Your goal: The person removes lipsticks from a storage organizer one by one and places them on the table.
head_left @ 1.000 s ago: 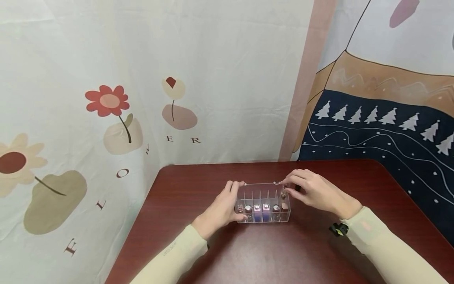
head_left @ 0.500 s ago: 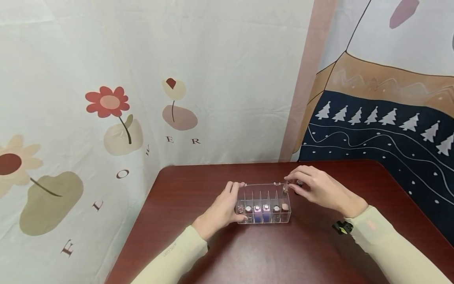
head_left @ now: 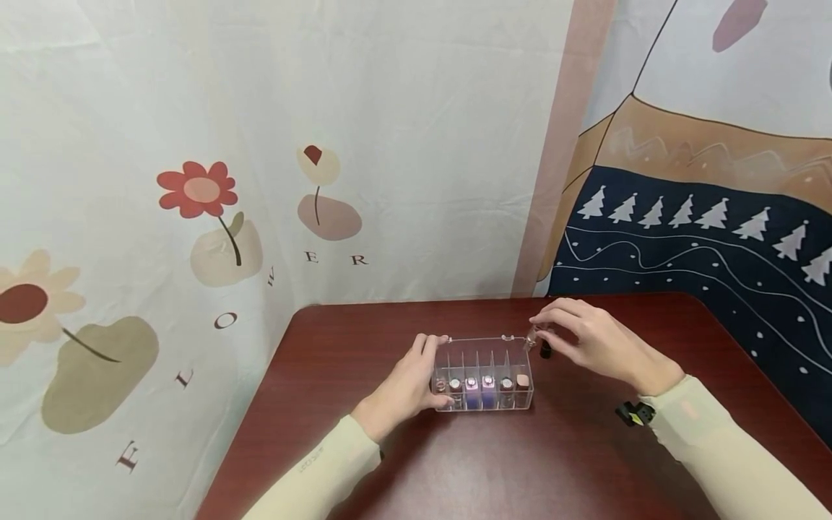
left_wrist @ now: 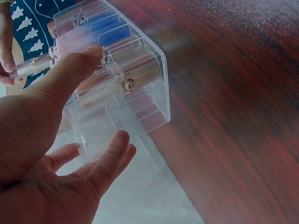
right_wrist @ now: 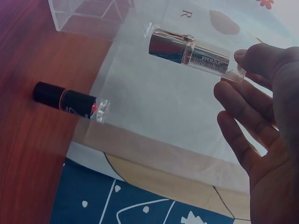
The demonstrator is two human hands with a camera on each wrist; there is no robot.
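A clear plastic lipstick organizer stands on the table, with lipsticks in a row of its front compartments. My left hand grips its left end, thumb at the front and fingers round the side and back. In the left wrist view the thumb lies against the organizer. My right hand is just past the organizer's back right corner. Between thumb and fingertips it pinches one end of a lipstick with a shiny metallic part and clear casing. That lipstick is raised and apart from the organizer.
A black lipstick with a clear end stands on the table right of the organizer, close below my right hand. The reddish-brown table ends at the back against a printed cloth with flowers and trees.
My right hand has moved right and slightly away from me, taking the lipstick from above the organizer's right end to outside it. The black lipstick shows more clearly. My left hand keeps its place.
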